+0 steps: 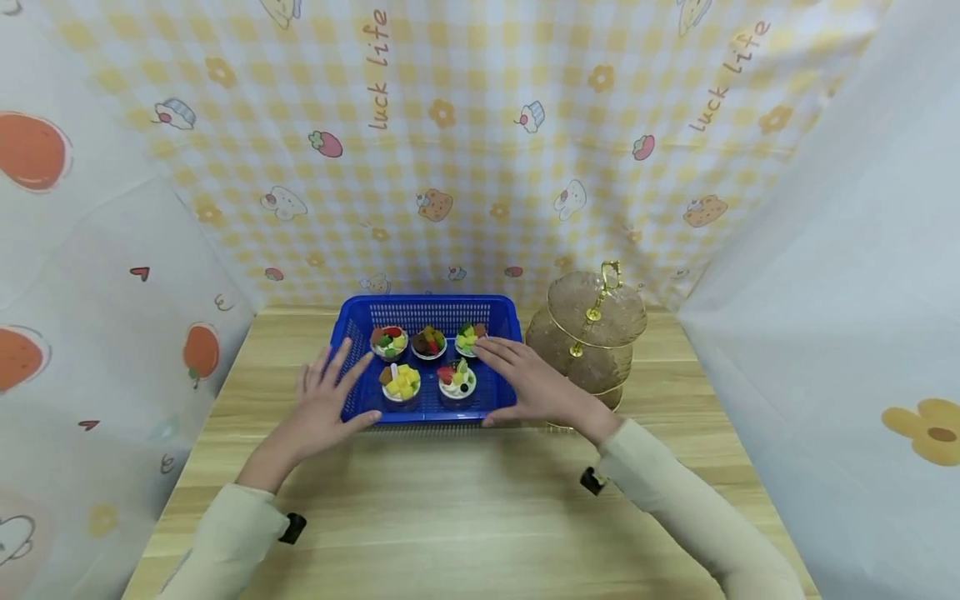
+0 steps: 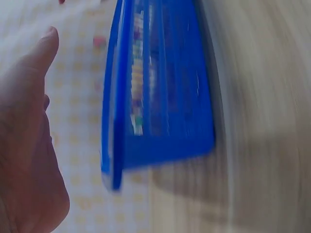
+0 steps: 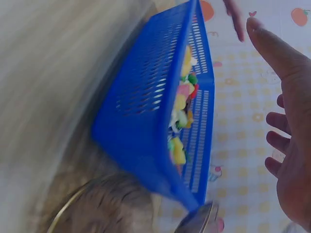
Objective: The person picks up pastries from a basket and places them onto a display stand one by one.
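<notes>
A blue plastic basket [image 1: 420, 417] with slotted walls stands on the wooden table and holds several small dessert cups. In the front row are a cup topped with yellow cubes [image 1: 402, 383] and a white cream cup with fruit [image 1: 457, 382]. Behind them stand a cup with red and green pieces [image 1: 389, 342], a dark brown one [image 1: 430, 342] and a yellow-green one [image 1: 467, 337], partly behind fingers. My left hand [image 1: 318, 410] hovers, fingers spread, by the basket's left end. Above its right front corner is my right hand [image 1: 534, 385], fingers extended. Both wrist views show the hands apart from the basket.
A clear tiered stand with gold rims [image 1: 566, 300] and a gold handle [image 1: 612, 273] stands close to the basket's right side. Behind the wooden table [image 1: 435, 517] hangs a yellow checked cloth [image 1: 480, 167]. Pale printed sheets flank both sides.
</notes>
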`<state>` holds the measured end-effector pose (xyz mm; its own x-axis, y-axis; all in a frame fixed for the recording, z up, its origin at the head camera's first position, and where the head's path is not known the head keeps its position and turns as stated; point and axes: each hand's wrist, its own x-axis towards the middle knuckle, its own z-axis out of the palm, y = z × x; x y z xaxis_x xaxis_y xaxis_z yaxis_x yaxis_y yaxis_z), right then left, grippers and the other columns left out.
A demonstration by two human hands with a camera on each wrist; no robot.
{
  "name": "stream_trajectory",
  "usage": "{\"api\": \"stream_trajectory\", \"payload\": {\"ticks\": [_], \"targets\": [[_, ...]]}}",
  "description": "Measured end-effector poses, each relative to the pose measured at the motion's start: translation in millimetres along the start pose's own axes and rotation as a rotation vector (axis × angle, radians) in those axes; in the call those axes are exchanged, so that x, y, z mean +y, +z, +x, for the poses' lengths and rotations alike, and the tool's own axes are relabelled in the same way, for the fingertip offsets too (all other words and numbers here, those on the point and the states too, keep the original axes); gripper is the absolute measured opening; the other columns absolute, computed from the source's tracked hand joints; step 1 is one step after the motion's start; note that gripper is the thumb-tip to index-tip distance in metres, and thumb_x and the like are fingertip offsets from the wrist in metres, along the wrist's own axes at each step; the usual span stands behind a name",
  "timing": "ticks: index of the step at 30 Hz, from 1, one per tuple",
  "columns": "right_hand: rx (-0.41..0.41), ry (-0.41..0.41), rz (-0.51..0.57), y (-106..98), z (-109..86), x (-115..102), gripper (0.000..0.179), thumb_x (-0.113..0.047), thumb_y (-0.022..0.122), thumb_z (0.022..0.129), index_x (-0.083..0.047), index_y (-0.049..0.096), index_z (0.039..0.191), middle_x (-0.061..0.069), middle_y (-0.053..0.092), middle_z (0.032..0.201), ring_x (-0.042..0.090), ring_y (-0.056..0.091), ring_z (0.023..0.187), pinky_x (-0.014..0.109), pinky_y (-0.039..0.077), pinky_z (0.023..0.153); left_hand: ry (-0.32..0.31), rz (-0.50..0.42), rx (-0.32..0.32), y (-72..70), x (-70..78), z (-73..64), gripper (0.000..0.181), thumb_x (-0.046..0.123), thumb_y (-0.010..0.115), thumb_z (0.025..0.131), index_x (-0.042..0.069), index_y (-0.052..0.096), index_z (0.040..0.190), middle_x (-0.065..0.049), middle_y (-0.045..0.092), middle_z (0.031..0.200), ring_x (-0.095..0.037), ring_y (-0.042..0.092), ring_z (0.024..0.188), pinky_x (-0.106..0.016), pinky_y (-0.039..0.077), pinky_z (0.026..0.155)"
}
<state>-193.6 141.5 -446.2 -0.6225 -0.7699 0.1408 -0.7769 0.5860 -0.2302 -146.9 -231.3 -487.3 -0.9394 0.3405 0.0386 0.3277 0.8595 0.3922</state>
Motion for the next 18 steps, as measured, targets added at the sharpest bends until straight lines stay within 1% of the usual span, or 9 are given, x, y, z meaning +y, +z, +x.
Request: {"api": "stream_trajectory", "payload": {"ticks": [3,7,10,13,18], "targets": [[-0.039,0.028,0.043,0,30.7,1,0.107,-0.062,0.075,0.077,-0.018,0.022,0.159,0.007,0.032,0.162,0.029,0.030,0.150,0.052,0.027,0.122,-0.079,-0.034,-0.001,-0.5,-16.6,-7.3,0.094,0.061,0.061,0.089,0.026,0.010,0.161,-0.015,-0.011,0.168,-0.045,-0.015,0.153,-0.075,-0.008,0.113],[-0.100,0.099,0.111,7,72.4,3,0.098,-0.059,0.072,0.081,-0.020,0.025,0.158,0.004,0.032,0.162,0.026,0.029,0.151,0.049,0.025,0.124,-0.149,-0.053,-0.009,1.8,-31.6,-12.2,0.097,0.062,0.061,0.088,0.021,0.010,0.161,-0.019,-0.009,0.167,-0.046,-0.017,0.152,-0.076,-0.010,0.112],[-0.141,0.147,0.129,14,101.0,4,0.093,-0.059,0.069,0.084,-0.021,0.026,0.158,0.003,0.032,0.163,0.025,0.028,0.152,0.047,0.023,0.125,-0.178,-0.058,-0.016,5.6,-38.5,-12.3,0.099,0.063,0.060,0.088,0.019,0.010,0.161,-0.019,-0.010,0.167,-0.045,-0.018,0.152,-0.076,-0.010,0.112],[-0.172,0.171,0.119,21,127.5,4,0.090,-0.059,0.067,0.086,-0.021,0.027,0.157,0.003,0.032,0.162,0.024,0.028,0.152,0.045,0.023,0.125,-0.199,-0.060,-0.024,9.1,-44.1,-13.0,0.101,0.065,0.059,0.088,0.017,0.007,0.161,-0.018,-0.012,0.167,-0.044,-0.020,0.152,-0.076,-0.011,0.112],[-0.181,0.220,0.118,36,160.8,3,0.086,-0.057,0.068,0.087,-0.019,0.032,0.156,0.003,0.039,0.159,0.024,0.033,0.148,0.045,0.029,0.123,-0.217,-0.059,-0.029,14.4,-49.9,-13.9,0.105,0.065,0.057,0.089,0.011,0.004,0.160,-0.018,-0.014,0.167,-0.045,-0.019,0.151,-0.075,-0.011,0.113]]}}
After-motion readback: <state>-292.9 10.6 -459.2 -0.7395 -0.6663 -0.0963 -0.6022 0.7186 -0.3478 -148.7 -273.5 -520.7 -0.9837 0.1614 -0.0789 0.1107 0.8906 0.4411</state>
